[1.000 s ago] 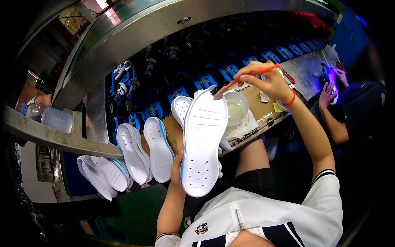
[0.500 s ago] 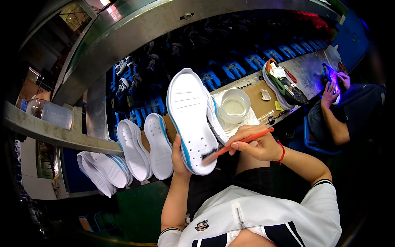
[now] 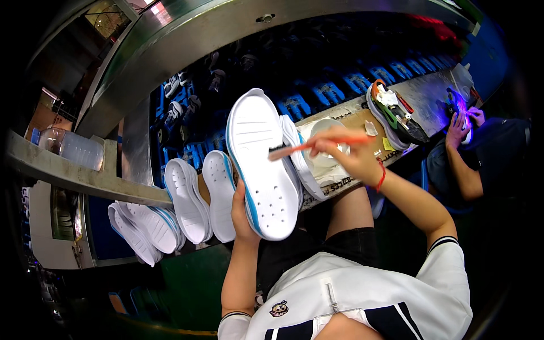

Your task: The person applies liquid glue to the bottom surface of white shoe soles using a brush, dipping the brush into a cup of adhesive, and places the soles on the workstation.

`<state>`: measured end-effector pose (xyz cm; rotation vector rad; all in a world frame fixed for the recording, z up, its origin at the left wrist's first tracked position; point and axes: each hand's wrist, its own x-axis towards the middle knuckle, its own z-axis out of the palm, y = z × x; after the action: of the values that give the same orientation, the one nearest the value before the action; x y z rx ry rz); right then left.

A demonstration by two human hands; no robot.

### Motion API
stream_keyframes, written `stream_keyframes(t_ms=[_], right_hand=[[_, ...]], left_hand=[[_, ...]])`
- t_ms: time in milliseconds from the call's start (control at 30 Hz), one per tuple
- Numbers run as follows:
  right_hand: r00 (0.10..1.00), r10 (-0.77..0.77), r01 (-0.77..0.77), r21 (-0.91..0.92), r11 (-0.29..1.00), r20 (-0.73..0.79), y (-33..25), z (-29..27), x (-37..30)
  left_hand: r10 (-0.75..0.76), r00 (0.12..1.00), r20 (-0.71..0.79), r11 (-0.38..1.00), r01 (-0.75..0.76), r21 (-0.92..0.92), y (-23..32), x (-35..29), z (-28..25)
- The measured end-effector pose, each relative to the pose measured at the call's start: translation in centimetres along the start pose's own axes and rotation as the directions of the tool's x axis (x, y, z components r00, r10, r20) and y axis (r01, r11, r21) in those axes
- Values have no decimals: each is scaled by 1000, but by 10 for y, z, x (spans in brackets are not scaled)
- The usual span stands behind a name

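One white, blue-edged shoe sole (image 3: 262, 182), gripped at its near left edge by the person's left hand (image 3: 242, 222). Right hand (image 3: 358, 161), apart and to the right, clasps an orange-handled brush (image 3: 296, 149); bristles over sole's midsection, contact unclear. Beyond: bowl (image 3: 325, 125); farther right, multicoloured shoe (image 3: 401, 120).

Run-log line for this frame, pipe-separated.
left hand: holds white sole | right hand: holds orange brush, tip over sole's middle | contact: unclear | bowl: partly behind right hand

Blue-edged white foot-shaped sole (image 3: 263, 164) was between white soles (image 3: 188, 204), left, and round translucent bowl (image 3: 325, 123), right; black-green shoe (image 3: 399, 116) lay farther right.
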<state>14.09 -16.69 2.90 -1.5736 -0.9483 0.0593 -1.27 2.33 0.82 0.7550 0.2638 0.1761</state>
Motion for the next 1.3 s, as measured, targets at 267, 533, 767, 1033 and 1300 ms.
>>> stream_keyframes(t_ms=[267, 533, 767, 1033, 1300], right_hand=[[984, -115, 132, -128, 983, 134, -32, 28, -49], [844, 476, -521, 584, 623, 245, -56, 39, -50], [834, 455, -551, 468, 691, 311, -13, 15, -2], [930, 369, -332, 456, 826, 10, 29, -17, 68], [881, 335, 60, 780, 622, -335, -19, -59, 35]], left_hand=[[323, 938, -126, 940, -302, 159, -2, 20, -10], [403, 883, -242, 904, -343, 257, -14, 13, -9], [96, 989, -115, 992, -85, 93, -5, -26, 11], [-197, 979, 59, 980, 198, -6, -2, -43, 3], [209, 641, 738, 963, -264, -43, 182, 157, 121]])
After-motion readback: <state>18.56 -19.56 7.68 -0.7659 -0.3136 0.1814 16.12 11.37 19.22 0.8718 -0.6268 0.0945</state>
